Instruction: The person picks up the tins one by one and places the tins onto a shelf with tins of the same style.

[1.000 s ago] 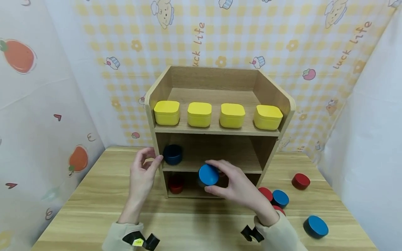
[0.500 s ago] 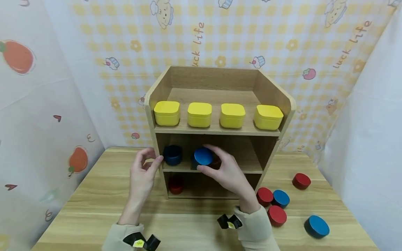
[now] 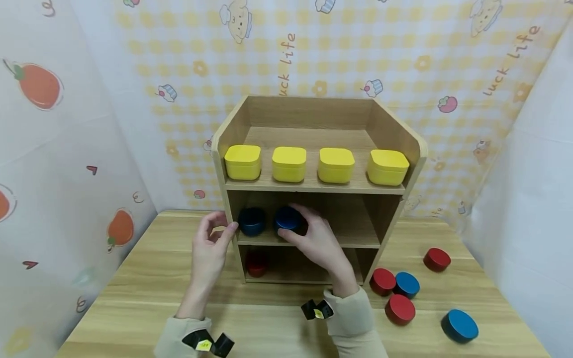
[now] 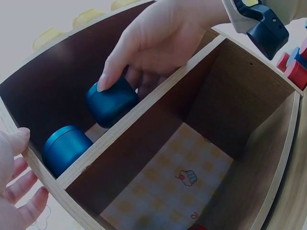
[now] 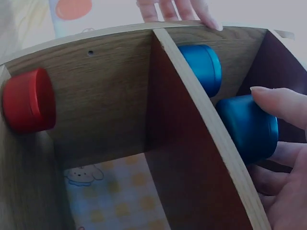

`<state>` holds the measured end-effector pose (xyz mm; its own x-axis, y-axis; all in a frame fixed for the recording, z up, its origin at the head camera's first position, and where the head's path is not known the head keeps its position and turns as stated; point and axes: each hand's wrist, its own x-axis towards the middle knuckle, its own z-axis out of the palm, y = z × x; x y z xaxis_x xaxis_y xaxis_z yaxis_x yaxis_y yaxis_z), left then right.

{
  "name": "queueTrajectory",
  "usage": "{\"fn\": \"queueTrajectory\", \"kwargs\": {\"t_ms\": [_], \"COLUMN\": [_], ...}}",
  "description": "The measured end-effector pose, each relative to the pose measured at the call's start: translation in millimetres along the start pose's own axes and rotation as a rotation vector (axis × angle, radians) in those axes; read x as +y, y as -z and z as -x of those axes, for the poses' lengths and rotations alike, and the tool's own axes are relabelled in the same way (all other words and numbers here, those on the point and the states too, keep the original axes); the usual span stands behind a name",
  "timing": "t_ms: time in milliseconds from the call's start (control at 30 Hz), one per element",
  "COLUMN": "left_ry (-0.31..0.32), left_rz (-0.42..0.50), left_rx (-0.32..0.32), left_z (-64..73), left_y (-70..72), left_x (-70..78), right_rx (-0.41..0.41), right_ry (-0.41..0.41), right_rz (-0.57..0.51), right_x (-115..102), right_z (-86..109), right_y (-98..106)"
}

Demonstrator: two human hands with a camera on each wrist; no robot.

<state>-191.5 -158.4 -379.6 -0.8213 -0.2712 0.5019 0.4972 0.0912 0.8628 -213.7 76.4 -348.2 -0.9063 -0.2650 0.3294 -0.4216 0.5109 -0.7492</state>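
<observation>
On the middle level of a small wooden shelf unit [image 3: 309, 189], my right hand [image 3: 317, 242] grips a lidded blue round tin [image 5: 249, 128] between thumb and fingers. The tin stands close to the level's front edge. To its left, a small gap away, is a second blue round tin [image 3: 252, 222], near the side panel. My left hand [image 3: 208, 256] rests at the outside of that left panel, thumb at its front edge and fingers along its outer face. One red round tin [image 5: 31, 101] sits at the left of the bottom level.
Several yellow lidded boxes [image 3: 289, 164] line the top level's front. On the wooden table [image 3: 268, 318], to the right of the shelf, lie red tins [image 3: 400, 310] and blue tins [image 3: 459, 325]. A patterned cloth [image 3: 340, 59] hangs behind.
My right hand has brought the blue round tin up and left from in front of the shelf into the middle level. The left hand keeps its place at the side panel.
</observation>
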Motion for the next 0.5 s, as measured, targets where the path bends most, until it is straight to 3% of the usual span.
{"fn": "queueTrajectory", "kwargs": {"t_ms": [500], "left_ry": [0.0], "left_rz": [-0.023], "left_rx": [-0.027], "left_z": [-0.5], "left_y": [4.7], "left_x": [-0.8], "right_rx": [0.049], "right_ry": [0.026], "right_rz": [0.12], "right_x": [-1], "right_z": [0.7], "right_y": [-16]}}
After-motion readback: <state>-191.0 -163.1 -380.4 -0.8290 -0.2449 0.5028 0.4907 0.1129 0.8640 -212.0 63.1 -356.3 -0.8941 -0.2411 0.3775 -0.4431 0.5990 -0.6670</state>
